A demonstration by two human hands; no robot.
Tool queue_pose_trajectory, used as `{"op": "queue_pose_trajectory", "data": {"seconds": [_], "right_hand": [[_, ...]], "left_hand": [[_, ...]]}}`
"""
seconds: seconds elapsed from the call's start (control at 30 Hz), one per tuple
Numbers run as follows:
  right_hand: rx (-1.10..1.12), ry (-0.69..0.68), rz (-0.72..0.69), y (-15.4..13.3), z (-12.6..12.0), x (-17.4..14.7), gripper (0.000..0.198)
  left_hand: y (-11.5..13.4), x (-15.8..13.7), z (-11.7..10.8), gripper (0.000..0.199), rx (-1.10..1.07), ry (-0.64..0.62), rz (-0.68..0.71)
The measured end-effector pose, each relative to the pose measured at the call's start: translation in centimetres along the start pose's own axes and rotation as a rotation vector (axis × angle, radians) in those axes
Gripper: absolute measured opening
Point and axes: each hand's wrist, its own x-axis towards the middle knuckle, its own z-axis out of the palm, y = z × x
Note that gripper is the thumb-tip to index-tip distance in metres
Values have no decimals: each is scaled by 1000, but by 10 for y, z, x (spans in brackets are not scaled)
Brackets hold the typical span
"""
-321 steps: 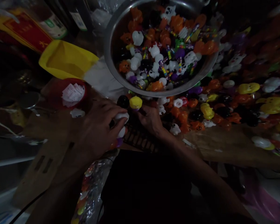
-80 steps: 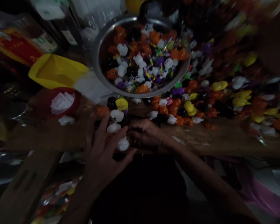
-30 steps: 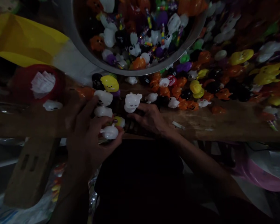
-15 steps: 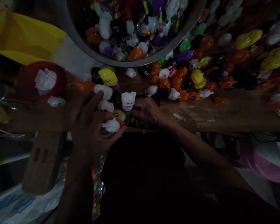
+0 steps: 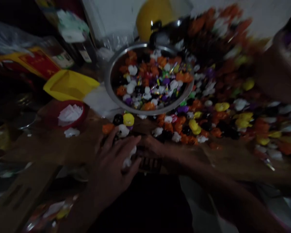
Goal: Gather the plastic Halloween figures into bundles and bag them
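Note:
My left hand (image 5: 116,161) is curled around small white toy figures (image 5: 128,161), which show between its thumb and fingers; the rest of them lie hidden under the hand. Right beside it, my right hand (image 5: 154,145) is dark and blurred, so its fingertips do not show. Below and between the hands lies a black slatted tray (image 5: 150,164) at the table's near edge. Just beyond my left fingers sit a yellow figure (image 5: 128,119), a black one (image 5: 117,119), a white one (image 5: 123,130) and an orange one (image 5: 108,128).
A metal bowl (image 5: 108,81) full of colourful figures and wrapped sweets stands behind the hands. Heaped figures (image 5: 221,106) spread to the right. On the left are a red dish (image 5: 82,113) of white slips (image 5: 70,114) and a yellow scoop-like container (image 5: 70,85). The wooden table (image 5: 50,147) ends close to me.
My view has tilted up, bringing the whole bowl into sight. My left hand has closed in over the white figures, and the white bear figure near my right hand is now hidden.

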Motion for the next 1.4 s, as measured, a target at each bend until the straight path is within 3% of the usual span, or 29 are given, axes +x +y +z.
{"op": "queue_pose_trajectory", "data": {"seconds": [0.1,0.23,0.37,0.53,0.6,0.67,0.73,0.8,0.9,1.0,1.1,1.2,1.3,1.4], "right_hand": [[47,-56,-80,6,-3,-2,17],[-109,-96,-92,9,-8,-2,22],[-94,-69,-120,5,-5,0,24],[-18,-20,-59,-16,-7,-12,37],[-140,32,-30,-30,-32,-15,29],[-363,170,31,-40,-73,-8,27],[-583,297,206,-39,-119,11,27],[-724,275,328,-25,-155,37,18],[-842,147,500,6,-177,76,12],[-834,135,602,32,-172,97,13],[-756,150,565,43,-170,95,10],[-740,174,409,35,-176,80,8],[-648,273,280,9,-177,57,10],[-360,383,222,-25,-158,27,16]], "left_hand": [[4,1,13,34,-25,48,-11],[6,1,22,20,-61,136,-85],[3,0,23,14,8,154,-36],[7,-3,23,14,-41,207,-114],[8,-4,21,14,-48,198,-103],[7,-4,20,16,-45,193,-73],[6,-4,19,20,-37,194,-47],[6,-2,18,21,-34,191,-46],[6,0,19,21,-54,192,-56],[5,1,18,23,-59,184,-48],[2,2,16,25,-32,159,-28],[-6,1,13,27,-18,131,34],[-17,-3,11,29,1,121,118],[-27,-6,12,31,19,111,157]]}}
